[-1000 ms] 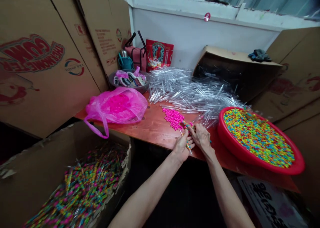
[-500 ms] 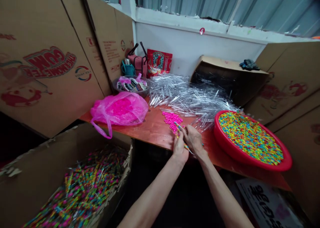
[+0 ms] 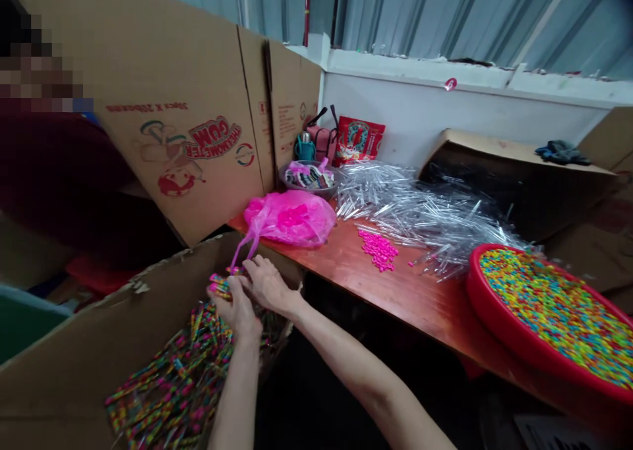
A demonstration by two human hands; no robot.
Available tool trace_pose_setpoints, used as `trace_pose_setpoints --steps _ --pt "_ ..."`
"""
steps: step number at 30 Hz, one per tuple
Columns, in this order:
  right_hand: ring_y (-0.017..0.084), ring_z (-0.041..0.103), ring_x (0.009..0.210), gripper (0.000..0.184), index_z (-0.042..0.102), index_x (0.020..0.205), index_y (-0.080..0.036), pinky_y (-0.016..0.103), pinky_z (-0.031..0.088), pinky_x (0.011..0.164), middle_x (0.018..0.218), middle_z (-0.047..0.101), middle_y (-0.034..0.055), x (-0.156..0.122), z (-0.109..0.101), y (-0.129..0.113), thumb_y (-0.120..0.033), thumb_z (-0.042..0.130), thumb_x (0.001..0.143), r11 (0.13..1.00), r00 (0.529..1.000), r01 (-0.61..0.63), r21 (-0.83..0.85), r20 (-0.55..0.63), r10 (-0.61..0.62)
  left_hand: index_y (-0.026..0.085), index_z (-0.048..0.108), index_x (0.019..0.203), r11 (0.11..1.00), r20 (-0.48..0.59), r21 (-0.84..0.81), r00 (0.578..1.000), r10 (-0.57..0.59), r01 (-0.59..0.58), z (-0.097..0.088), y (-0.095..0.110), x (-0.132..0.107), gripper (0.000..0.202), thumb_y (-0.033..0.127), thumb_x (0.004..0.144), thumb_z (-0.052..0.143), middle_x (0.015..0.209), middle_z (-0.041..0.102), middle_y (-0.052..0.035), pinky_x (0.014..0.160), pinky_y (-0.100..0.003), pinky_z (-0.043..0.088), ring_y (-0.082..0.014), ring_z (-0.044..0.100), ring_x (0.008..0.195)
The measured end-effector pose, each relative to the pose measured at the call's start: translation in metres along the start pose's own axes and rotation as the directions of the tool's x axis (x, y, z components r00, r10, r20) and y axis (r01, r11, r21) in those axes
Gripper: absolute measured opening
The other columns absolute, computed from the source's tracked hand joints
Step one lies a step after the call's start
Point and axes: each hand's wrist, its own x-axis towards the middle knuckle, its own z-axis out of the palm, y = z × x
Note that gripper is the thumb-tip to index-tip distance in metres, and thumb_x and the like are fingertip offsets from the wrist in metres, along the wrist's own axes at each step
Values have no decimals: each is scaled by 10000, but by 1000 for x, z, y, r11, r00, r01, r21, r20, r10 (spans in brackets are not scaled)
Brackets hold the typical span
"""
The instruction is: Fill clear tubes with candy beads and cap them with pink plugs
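Note:
Both hands are together over the open cardboard box (image 3: 64, 364) at lower left, which holds several filled tubes (image 3: 168, 391) of coloured candy. My left hand (image 3: 236, 308) is closed round a small bundle of filled tubes (image 3: 220, 285) with pink caps. My right hand (image 3: 266, 283) is closed on the same bundle from the right. Behind them on the red-brown table (image 3: 395, 292) lie a small heap of pink caps (image 3: 378, 249), a pile of clear empty tubes (image 3: 420, 213) and a red basin (image 3: 494, 328) full of multicoloured candy beads (image 3: 558, 311).
A pink plastic bag (image 3: 291, 218) lies at the table's left end, a metal bowl (image 3: 307, 176) and a red packet (image 3: 357, 140) behind it. Tall cardboard cartons (image 3: 182, 107) wall the left. A person in dark red (image 3: 54, 167) is at far left.
Both hands have left the table by the pink caps and swung left with the filled tubes to above the cardboard box. The view has turned left with them.

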Motion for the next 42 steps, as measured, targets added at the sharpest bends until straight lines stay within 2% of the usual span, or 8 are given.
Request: trace_pose_setpoints --steps 3,6,14,22,27,31,37,42 --pt "257 589 1083 376 574 1306 -170 384 500 902 1224 617 115 -10 3 0 -416 591 1022 998 999 31 -49 13 -30 85 234 1603 877 -28 436 971 238 -203 -28 -16 31 1025 492 810 741 1664 265 -262 1283 -527 173 -375 216 1571" --pt "255 581 1097 356 590 1299 -192 402 483 941 1200 629 101 -35 -16 23 -401 619 1013 997 999 39 -71 13 -38 66 159 1633 791 78 509 934 349 -338 -25 -25 31 1067 480 820 713 1664 253 -275 1276 -538 185 -383 222 1563" --pt "222 602 1018 159 661 1149 -186 351 467 897 1078 666 80 -161 -101 94 -259 623 1013 987 983 -152 -51 -110 146 195 437 1521 899 453 90 821 347 -429 93 -11 -79 694 385 896 671 1499 530 -175 1164 -438 405 -288 497 1404" --pt "249 638 988 200 702 1119 -202 394 509 895 1051 707 101 -297 -151 166 -243 535 1017 876 783 -470 105 -410 469 217 583 1397 984 879 -34 462 114 -177 205 -33 -211 543 326 878 699 1321 654 -140 1177 -431 384 -258 593 1283" --pt "293 629 1128 272 715 1153 -212 489 492 1026 1193 697 132 -329 -169 188 -295 488 1028 816 633 -564 125 -569 525 202 464 1519 836 996 2 77 48 -548 264 -48 -284 831 403 786 799 1605 413 -199 1252 -527 230 -375 317 1527" --pt "257 669 1045 248 703 1133 -229 445 531 994 1100 727 98 -337 -182 182 -263 478 1034 845 646 -499 192 -567 510 230 279 1623 645 990 -13 -102 -101 -764 296 -63 -320 1018 500 783 787 1693 232 -214 1248 -623 127 -430 90 1589" --pt "211 726 887 222 705 1131 -278 419 570 985 997 760 38 -354 -216 142 -200 532 1015 904 701 -395 163 -582 412 242 203 1647 537 960 -10 -158 -229 -844 317 -80 -332 1102 564 767 782 1701 161 -254 1183 -736 137 -499 52 1572" --pt "214 739 891 186 728 1126 -317 374 615 846 1008 774 31 -387 -317 128 -255 649 969 885 629 -465 12 -699 339 217 379 1581 732 995 -46 -100 -30 -680 333 -67 -329 888 385 801 768 1615 391 -206 1222 -607 232 -408 278 1529"
